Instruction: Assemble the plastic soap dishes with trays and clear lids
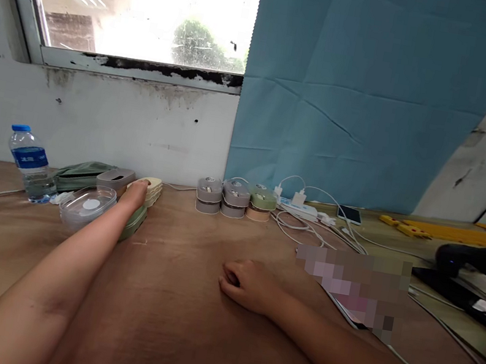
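Note:
My left hand (137, 194) reaches out to a stack of cream-coloured plastic lids or trays (155, 191) and touches its near left side. Its fingers are mostly hidden, so a grip cannot be made out. Under and beside that forearm are a clear plastic container (84, 208), a grey-brown plastic piece (114, 178) and a green plastic piece (133, 224), partly covered by the arm. On the brown tabletop my right hand (249, 284) rests with curled fingers and nothing in them.
Three two-tier lunch boxes, grey (208, 195), grey (235, 199) and green (262, 202), stand along the wall. A water bottle (31, 165) and green pouch (83, 177) are left. Right are a power strip (297, 208), white cables (296, 227), a phone (349, 214) and a blurred-out device.

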The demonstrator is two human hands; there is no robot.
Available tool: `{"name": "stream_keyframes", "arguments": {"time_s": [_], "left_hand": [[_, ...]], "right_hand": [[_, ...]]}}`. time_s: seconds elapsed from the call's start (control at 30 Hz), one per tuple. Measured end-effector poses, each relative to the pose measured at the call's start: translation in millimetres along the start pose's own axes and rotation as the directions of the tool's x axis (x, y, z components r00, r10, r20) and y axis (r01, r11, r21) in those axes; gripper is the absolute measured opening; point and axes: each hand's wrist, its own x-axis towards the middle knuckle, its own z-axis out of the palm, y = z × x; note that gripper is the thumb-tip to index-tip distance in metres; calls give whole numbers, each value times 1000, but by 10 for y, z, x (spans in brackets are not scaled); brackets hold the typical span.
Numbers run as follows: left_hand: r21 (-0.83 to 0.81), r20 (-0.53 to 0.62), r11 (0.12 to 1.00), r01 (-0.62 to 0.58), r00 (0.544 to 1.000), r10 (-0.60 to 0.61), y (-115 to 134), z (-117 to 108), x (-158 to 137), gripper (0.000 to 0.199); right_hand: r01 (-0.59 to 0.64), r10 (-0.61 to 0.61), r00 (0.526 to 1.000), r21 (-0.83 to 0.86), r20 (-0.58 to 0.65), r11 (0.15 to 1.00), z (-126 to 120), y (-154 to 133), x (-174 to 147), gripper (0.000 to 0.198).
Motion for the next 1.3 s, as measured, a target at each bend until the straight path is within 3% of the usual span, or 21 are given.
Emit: {"name": "stream_keyframes", "arguments": {"time_s": [0.2, 0.3, 0.4, 0.5, 0.57, 0.67, 0.77, 0.87, 0.97, 1.07, 1.13, 1.2, 1.3], "left_hand": [[-192, -208, 981, 21, 976, -62, 310, -224, -193, 35], [-304, -240, 952, -34, 970, -41, 598, -357, -546, 36], [-562, -154, 795, -229, 973, 172, 850, -474, -1019, 33], [-628, 48, 726, -281, 917, 397, 971, -558, -1394, 24], [-639, 189, 712, -290, 838, 511, 981, -585, -1523, 19], [-627, 305, 714, -313, 744, 594, 950, -579, -1582, 18], [-620, 331, 708, -338, 705, 627, 930, -558, -1596, 23], [-618, 356, 712, -333, 689, 632, 944, -564, -1619, 24], [-576, 316, 736, -356, 733, 602, 940, -559, -1603, 21], [-429, 122, 802, -416, 853, 508, 830, -486, -1499, 26], [-234, -9, 882, -409, 908, 419, 688, -412, -1400, 33], [5, -81, 952, -305, 949, 305, 517, -351, -1310, 37], [230, -88, 968, -101, 988, 125, 285, -323, -1230, 36]], "right_hand": [[16, -14, 999, 40, -46, 999, -20, -8, -20, 17], [57, -32, 973, 103, -230, 993, -21, 14, -50, 6], [170, -84, 868, 135, -489, 976, 1, 58, -75, 5], [278, -192, 796, 65, -574, 958, 19, 83, -73, 10], [302, -240, 782, 13, -575, 953, 12, 84, -58, 14], [321, -280, 816, -7, -505, 947, -28, 78, -36, 19], [343, -311, 891, 44, -332, 938, -81, 78, -29, 24], [365, -339, 926, 158, -169, 918, -113, 85, -31, 29], [375, -358, 927, 257, -111, 891, -118, 92, -34, 32], [366, -354, 930, 300, -95, 881, -116, 102, -39, 33], [360, -352, 932, 303, -83, 882, -118, 111, -43, 34], [359, -354, 932, 295, -74, 885, -121, 123, -46, 35], [376, -374, 925, 284, -64, 882, -124, 141, -47, 39]]}}
